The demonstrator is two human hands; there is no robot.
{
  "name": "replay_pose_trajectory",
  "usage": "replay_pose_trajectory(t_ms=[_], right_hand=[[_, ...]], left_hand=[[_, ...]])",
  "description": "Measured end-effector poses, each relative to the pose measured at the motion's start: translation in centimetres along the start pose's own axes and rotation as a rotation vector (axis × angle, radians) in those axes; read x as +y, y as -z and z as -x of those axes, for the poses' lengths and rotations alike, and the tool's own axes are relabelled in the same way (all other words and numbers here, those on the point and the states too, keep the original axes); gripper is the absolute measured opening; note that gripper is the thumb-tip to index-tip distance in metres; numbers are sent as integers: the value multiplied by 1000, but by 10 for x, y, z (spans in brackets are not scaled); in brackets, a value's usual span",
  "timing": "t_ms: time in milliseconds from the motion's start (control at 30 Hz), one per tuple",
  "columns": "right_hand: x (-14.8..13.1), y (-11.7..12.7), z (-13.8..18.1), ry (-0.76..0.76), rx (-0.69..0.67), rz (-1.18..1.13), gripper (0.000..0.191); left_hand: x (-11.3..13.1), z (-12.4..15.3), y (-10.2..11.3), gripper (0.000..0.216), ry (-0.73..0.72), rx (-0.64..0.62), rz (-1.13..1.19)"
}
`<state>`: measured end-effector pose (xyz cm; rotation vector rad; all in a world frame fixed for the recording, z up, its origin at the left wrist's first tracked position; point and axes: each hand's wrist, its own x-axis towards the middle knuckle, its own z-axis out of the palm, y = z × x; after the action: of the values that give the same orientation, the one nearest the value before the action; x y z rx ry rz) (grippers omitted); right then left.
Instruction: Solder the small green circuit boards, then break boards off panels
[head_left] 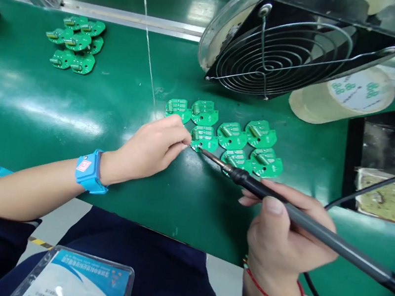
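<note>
In my right hand [290, 227] is a soldering iron [251, 184], held like a pen with its tip slanting left and down. That tip meets the lower edge of a green circuit board [204, 138], or is just over it. My left hand [156, 144], wearing a blue wristband, is closed in a pinch at the same board's left edge. A thin solder wire [148, 35] runs down from above into this hand, and a short end seems to show at the fingertips. Several similar boards [232, 136] lie around this one, each carrying a small cylindrical part.
A black fan with a wire guard [272, 55] stands behind the boards. Right of it are a roll of clear tape [340, 98] and an iron stand with a sponge [384, 197]. More boards [75, 43] sit at back left. The iron's cable [383, 182] crosses the right side.
</note>
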<state>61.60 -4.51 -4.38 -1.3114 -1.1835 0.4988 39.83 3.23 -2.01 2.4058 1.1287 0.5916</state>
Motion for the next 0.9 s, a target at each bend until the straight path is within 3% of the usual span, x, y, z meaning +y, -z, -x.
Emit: replay_pose_trajectory(t_ms=[167,467,900], right_hand=[[0,-2,1,21,-17,-32,15],[-2,-1,2,8,-91,19,16],[1,-3,1,51,-30,-8,16]], left_hand=[[-4,2,3,18,-10,79,-194],[-4,0,1,20,-31,50,-211],[-1,-7,-6,25,-78,-8,-387]])
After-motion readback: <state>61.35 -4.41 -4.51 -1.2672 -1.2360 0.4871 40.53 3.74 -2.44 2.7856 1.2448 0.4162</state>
